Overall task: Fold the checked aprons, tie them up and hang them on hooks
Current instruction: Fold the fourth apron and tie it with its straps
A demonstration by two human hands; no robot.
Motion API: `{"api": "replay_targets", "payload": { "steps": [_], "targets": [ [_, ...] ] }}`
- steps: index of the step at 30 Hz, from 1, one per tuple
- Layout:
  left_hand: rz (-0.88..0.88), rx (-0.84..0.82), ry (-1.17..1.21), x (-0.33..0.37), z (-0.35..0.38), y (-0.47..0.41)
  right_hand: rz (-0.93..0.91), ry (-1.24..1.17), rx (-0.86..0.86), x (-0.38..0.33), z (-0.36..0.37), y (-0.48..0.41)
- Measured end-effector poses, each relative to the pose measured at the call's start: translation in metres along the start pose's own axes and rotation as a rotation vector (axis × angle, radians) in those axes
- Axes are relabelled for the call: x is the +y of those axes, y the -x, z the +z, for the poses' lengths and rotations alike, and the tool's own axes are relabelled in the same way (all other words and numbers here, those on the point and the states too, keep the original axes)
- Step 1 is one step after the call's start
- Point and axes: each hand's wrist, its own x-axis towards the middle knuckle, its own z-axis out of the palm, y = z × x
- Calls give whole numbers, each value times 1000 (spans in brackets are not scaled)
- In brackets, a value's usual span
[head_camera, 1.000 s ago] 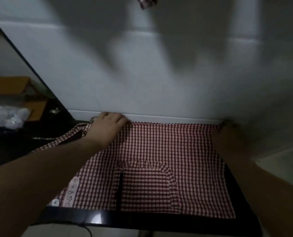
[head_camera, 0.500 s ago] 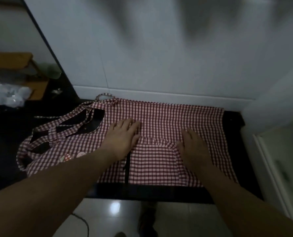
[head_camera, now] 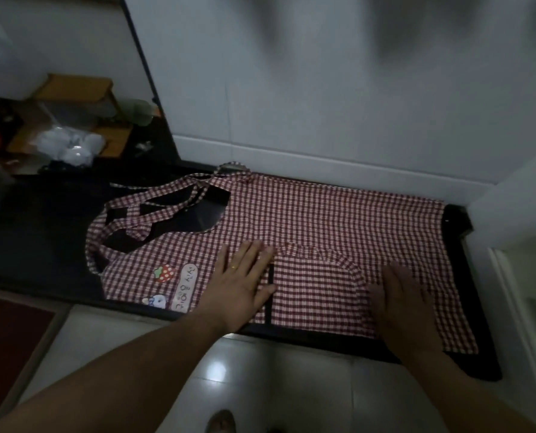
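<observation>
On the dark counter [head_camera: 41, 232] in front of me, far to my left, sit a wooden box [head_camera: 76, 89] and a clear plastic bag [head_camera: 69, 145]. They are well apart from my work.

Next comes the checked apron [head_camera: 323, 220], spread flat. It lies the long way from left to right. Its top end and the looped straps [head_camera: 141, 214] are at the left. Its wide bottom end is at the right. Its far edge runs just beside the white wall [head_camera: 323, 104], and its near edge runs along the front of the counter.

A little strawberry patch [head_camera: 165, 273] is sewn on near the front. Just to the right of it is my left hand [head_camera: 241, 276]. It lies flat on the cloth with the fingers straight and a bit spread. It holds nothing.

The pocket [head_camera: 316, 285] sits between my two hands. My right hand [head_camera: 401, 301] lies flat too, palm down, pressing the cloth and pinching nothing.

Both hands are on the near half of the apron, so the far long edge is away from me, by the wall. My left hand is closer to the straps. My right hand is closer to the bottom end. I think the first fold comes next, and each hand would take its own side.
</observation>
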Motion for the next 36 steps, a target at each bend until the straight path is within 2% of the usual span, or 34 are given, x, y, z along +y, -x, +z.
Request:
{"api": "replay_targets", "payload": {
  "steps": [2, 4, 6, 9, 12, 16, 18, 23, 28, 32, 36],
  "targets": [
    [-67, 20, -21, -12, 1, 11, -69, -99, 55, -34, -10, -15],
    [-192, -22, -5, -34, 0, 28, -126, -99, -27, -62, -2, -17],
    [-254, -46, 1, -56, -7, 40, -82, -89, -83, -74, 10, -17],
    [-206, -26, -15, -78, -17, 48, -54, -107, -47, -102, 0, -32],
    [-220, -61, 3, -93, -17, 47, -194, -139, -24, -149, -12, -58],
    [-155, -47, 26, -114, -19, 41, -289, -60, -238, -202, -11, -81],
    [-136, 8, 10, -136, -24, 39, -244, -47, -243, -209, -9, -85],
    [-173, -46, 38, -184, -27, 51, -223, -30, -286, -213, -16, -94],
    [-127, -4, 59, -173, -43, 29, -205, -70, -319, -225, -21, -110],
    [-121, 108, 91, -160, -59, -13, -160, -129, -223, -217, -25, -131],
    [-117, 12, 74, -152, -67, -44, -194, -125, -302, -201, -23, -148]
  ]
}}
